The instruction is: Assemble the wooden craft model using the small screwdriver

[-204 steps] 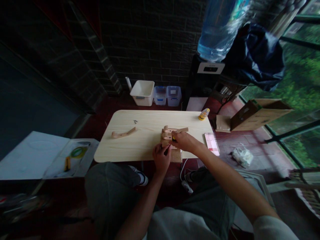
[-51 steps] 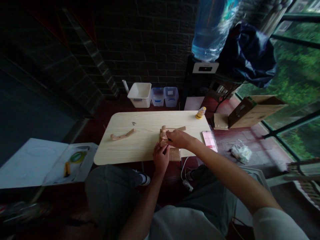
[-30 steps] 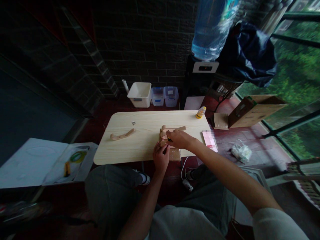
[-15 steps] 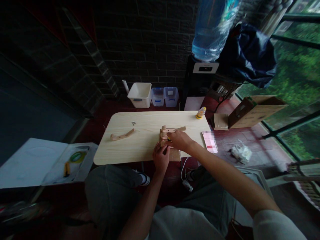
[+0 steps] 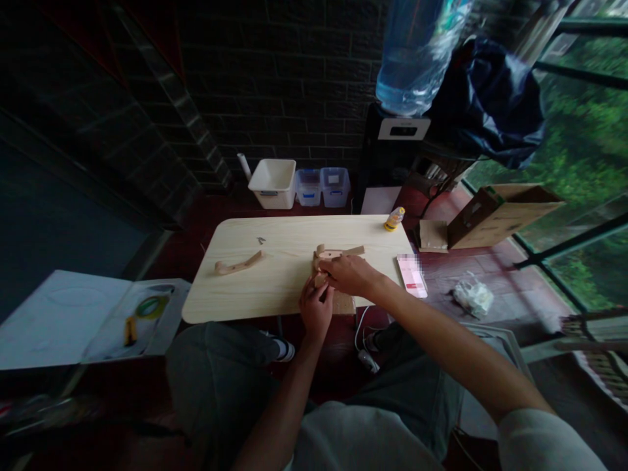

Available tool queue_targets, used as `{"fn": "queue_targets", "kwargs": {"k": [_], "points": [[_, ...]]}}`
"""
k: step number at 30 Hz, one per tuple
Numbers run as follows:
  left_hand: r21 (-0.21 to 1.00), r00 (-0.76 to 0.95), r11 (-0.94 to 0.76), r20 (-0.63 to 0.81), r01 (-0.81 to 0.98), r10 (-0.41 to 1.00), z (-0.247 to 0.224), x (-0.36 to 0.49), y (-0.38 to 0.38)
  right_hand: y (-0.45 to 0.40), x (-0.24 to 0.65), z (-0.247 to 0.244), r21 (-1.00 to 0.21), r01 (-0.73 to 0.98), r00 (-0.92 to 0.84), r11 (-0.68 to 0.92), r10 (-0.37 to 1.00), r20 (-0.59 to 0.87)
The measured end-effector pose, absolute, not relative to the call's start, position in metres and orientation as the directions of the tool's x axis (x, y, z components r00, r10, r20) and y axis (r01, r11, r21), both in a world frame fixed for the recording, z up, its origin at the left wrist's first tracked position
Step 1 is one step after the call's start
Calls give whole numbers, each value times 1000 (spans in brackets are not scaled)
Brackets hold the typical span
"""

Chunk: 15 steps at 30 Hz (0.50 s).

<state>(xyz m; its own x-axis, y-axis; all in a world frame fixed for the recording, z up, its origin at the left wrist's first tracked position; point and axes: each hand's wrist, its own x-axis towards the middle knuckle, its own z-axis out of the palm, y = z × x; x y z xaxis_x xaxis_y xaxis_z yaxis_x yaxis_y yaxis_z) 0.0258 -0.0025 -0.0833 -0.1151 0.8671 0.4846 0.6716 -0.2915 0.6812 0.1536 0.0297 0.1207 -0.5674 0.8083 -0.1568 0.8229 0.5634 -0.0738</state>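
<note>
At the table's near edge, my left hand (image 5: 316,306) is closed on a small curved wooden piece (image 5: 320,280), steadying it. Beside it, my right hand (image 5: 349,275) reaches in from the right with its fingers bent together over the wooden parts. Whatever it pinches is hidden under the fingers. Just beyond the fingers lies a wooden piece with dark holes (image 5: 333,253), partly covered by my hand. Another curved wooden piece (image 5: 240,264) rests apart on the left of the table. Under my right hand, a brown flat board (image 5: 344,303) shows at the edge.
On the pale table (image 5: 284,229) are small dark metal bits (image 5: 261,241), a yellow-capped bottle (image 5: 394,219) and a phone (image 5: 411,276). An open white case (image 5: 161,294) with tools stands left. Bins (image 5: 273,184) and a water dispenser (image 5: 403,129) stand behind.
My right hand has shifted slightly and its fingers have turned, hiding a yellow-and-black bit seen under them before. My left hand stays in place.
</note>
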Motion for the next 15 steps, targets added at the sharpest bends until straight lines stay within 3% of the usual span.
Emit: {"fn": "queue_targets", "kwargs": {"k": [7,15], "points": [[678,-134,-282,492,678,860,-82,28,-2,38,153,119,16,799,-588,600,788,-184],[678,-123,-290,492,675,862,-84,25,-3,35,147,121,18,839,-530,544,823,-204]]}}
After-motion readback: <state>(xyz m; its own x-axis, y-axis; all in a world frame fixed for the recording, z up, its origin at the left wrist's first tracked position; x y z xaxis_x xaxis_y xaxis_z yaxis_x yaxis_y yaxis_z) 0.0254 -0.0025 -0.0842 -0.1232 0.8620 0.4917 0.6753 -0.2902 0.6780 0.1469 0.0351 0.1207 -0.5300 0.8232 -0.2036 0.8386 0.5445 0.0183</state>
